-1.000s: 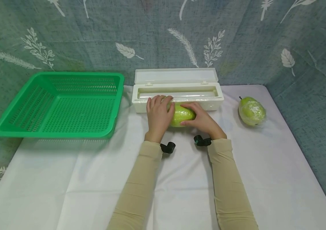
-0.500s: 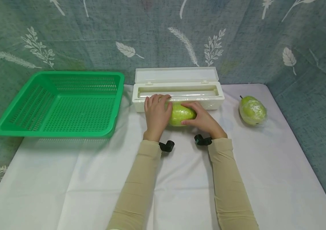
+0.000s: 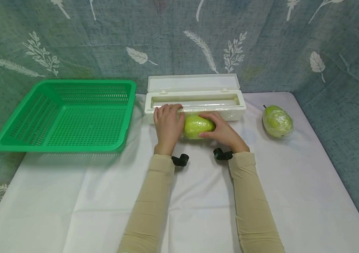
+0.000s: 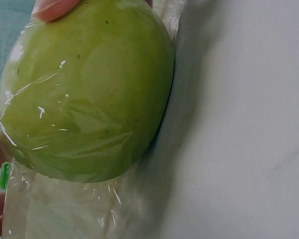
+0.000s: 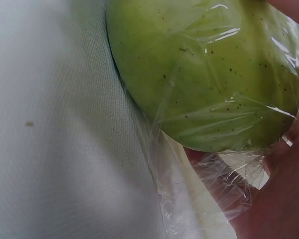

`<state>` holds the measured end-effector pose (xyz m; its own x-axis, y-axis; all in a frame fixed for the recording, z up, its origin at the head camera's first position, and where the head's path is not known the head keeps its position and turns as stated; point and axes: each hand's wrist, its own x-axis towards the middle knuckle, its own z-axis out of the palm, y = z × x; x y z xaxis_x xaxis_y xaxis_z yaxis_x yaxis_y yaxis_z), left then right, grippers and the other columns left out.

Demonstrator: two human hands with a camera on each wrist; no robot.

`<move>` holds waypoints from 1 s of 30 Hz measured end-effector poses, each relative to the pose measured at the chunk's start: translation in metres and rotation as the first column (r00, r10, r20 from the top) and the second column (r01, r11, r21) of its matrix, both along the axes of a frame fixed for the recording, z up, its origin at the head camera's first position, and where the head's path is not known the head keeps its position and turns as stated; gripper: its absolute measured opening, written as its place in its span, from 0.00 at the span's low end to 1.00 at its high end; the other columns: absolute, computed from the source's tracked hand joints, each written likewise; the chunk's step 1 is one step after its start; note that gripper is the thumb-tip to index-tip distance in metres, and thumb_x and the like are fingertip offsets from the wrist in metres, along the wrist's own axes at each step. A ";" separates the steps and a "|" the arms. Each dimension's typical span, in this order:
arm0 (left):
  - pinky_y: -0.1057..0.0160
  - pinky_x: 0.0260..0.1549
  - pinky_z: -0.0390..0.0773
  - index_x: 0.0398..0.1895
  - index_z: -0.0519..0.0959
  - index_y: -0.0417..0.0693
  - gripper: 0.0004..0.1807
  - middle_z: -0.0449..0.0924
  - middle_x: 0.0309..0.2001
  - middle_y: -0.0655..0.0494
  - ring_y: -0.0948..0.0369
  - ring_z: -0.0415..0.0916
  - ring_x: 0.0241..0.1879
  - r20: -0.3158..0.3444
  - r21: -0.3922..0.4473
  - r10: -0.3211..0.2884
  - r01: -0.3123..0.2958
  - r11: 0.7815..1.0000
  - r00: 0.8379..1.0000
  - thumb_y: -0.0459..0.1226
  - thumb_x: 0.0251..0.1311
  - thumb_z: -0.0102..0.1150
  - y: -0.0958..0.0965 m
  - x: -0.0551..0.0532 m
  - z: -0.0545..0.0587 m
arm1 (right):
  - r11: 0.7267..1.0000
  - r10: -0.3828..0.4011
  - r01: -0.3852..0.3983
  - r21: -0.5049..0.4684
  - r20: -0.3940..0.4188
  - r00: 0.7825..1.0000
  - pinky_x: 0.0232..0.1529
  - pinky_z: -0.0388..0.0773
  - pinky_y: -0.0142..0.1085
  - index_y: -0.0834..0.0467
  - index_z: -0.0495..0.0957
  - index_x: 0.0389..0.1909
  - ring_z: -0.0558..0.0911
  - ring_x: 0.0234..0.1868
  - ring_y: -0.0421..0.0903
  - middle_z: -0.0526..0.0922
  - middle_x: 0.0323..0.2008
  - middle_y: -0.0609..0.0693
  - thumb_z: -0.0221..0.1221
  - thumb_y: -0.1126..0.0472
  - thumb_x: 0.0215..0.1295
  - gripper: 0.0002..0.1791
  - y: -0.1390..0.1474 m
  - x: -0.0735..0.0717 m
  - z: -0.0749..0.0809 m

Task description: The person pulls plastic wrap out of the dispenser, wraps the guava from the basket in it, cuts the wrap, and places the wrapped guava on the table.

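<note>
A green pear (image 3: 198, 127) under clear cling film lies against the front of a white cling film box (image 3: 233, 114). My right hand (image 3: 222, 130) grips the pear's right end, thumb in front and fingers behind. Over the box's front edge, to the left of the pear, reaches my left hand (image 3: 168, 126). In the left wrist view a small green slide cutter (image 4: 4, 175) shows between its fingers, which are partly out of view. Film (image 4: 74, 206) stretches on from the pear there, and crumpled film (image 5: 229, 184) hangs by the right fingers.
A second film-wrapped pear (image 3: 277, 122) sits on the right of the white-covered table (image 3: 103, 211). On the left stands a green plastic basket (image 3: 122, 147). The box's lid (image 3: 193, 82) is raised at the back, before a patterned grey-green curtain (image 3: 103, 38).
My left hand has slid left along the box's front edge, away from the pear, baring more of its left end. The right hand and the pear have stayed in place.
</note>
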<state>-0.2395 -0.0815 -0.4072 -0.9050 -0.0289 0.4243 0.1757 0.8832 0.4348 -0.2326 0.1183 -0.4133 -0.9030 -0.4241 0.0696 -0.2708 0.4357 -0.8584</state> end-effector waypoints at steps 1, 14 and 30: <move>0.54 0.61 0.41 0.43 0.76 0.59 0.11 0.74 0.47 0.59 0.57 0.60 0.55 0.000 0.000 0.001 -0.001 1.000 1.000 0.46 0.59 0.49 -0.001 0.000 0.000 | 1.000 -0.001 0.001 -0.005 -0.003 1.000 0.57 0.58 0.42 0.47 0.66 0.59 0.63 0.57 0.44 0.62 0.58 0.46 0.69 0.51 0.43 0.39 0.001 -0.002 -0.004; 0.52 0.61 0.40 0.39 0.77 0.58 0.10 0.75 0.44 0.59 0.57 0.61 0.54 -0.018 0.033 0.042 -0.041 0.999 0.999 0.45 0.61 0.47 -0.011 0.004 -0.007 | 1.000 -0.003 0.002 -0.024 -0.037 0.999 0.56 0.58 0.40 0.43 0.67 0.58 0.63 0.55 0.40 0.63 0.56 0.41 0.69 0.46 0.40 0.39 0.000 -0.001 -0.018; 0.52 0.61 0.38 0.39 0.76 0.55 0.09 0.75 0.39 0.58 0.57 0.63 0.51 -0.053 0.054 0.045 -0.042 0.998 0.998 0.45 0.59 0.52 -0.015 -0.003 -0.003 | 1.000 -0.021 0.021 0.009 -0.041 0.999 0.57 0.58 0.40 0.41 0.67 0.57 0.63 0.55 0.40 0.63 0.55 0.40 0.69 0.45 0.39 0.39 0.002 -0.004 -0.012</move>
<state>-0.2420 -0.0964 -0.4106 -0.8779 -0.0917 0.4699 0.1619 0.8668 0.4717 -0.2368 0.1202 -0.4254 -0.9082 -0.4057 0.1028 -0.2961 0.4493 -0.8429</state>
